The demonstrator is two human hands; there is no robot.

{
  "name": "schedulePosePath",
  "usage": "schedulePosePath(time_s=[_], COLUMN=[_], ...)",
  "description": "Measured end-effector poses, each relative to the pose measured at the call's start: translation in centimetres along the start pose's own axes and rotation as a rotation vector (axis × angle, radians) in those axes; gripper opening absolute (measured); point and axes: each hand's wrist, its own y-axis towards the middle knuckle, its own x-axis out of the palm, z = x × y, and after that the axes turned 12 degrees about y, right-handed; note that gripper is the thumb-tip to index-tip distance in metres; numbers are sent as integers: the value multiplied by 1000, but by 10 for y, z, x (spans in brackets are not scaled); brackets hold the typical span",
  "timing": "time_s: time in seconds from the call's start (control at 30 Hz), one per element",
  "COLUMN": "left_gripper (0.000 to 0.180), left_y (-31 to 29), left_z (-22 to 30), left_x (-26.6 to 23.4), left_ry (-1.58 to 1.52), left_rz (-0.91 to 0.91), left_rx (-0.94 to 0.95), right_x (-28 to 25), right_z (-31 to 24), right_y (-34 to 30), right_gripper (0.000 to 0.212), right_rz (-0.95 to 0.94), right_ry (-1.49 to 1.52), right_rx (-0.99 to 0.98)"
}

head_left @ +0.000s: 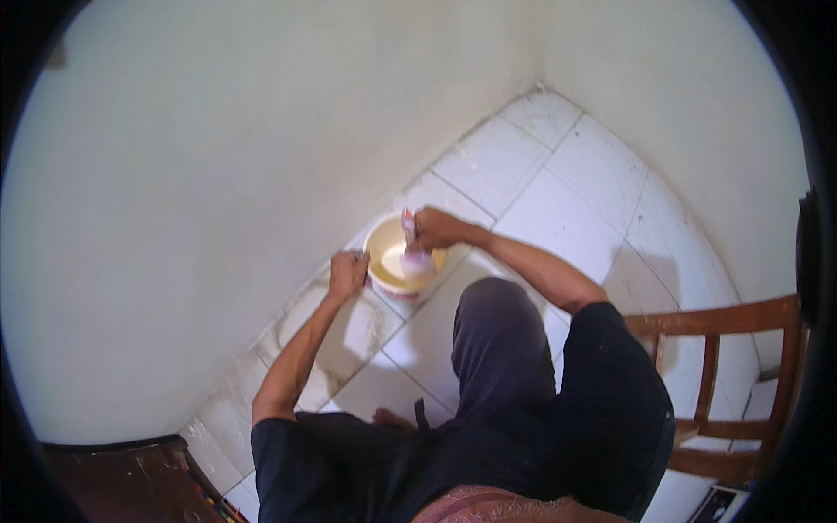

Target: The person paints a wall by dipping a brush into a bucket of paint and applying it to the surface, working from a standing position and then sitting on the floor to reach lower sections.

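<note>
A round cream-yellow bucket (pixel 380 272) stands on the tiled floor close to the wall, with pale paint inside. My left hand (pixel 349 274) is closed on its left rim. Over the bucket, my right hand (pixel 438 229) is wrapped round the handle of a paintbrush (pixel 408 225). The brush points downward, and its pale, whitish bristle end is inside the bucket. Whether the bristles touch the paint I cannot tell.
An off-white wall (pixel 235 166) runs along the left and meets another wall at the far corner. White tiles (pixel 558 209) cover the floor, stained near the wall. A wooden chair (pixel 711 383) stands at right; a dark brown piece of furniture (pixel 122 479) is at lower left.
</note>
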Motion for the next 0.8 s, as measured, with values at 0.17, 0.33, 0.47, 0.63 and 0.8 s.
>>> schedulePosePath(time_s=[0.17, 0.33, 0.47, 0.63, 0.8], left_gripper=[47, 44, 45, 49, 44], left_y=[-7, -4, 2, -19, 8], left_z=[-4, 15, 16, -37, 24], left_x=[-8, -9, -9, 14, -3], left_ry=[-111, -253, -225, 98, -324], left_rz=[-47, -42, -50, -16, -126], left_rx=[-107, -241, -252, -118, -275], right_x=[-2, 5, 3, -6, -36], right_z=[1, 3, 10, 14, 10], right_y=[10, 12, 13, 27, 2], right_gripper=[40, 36, 28, 42, 28], right_rz=[52, -94, -104, 30, 280], right_ry=[146, 198, 163, 50, -296], right_rx=[-42, -148, -47, 57, -5])
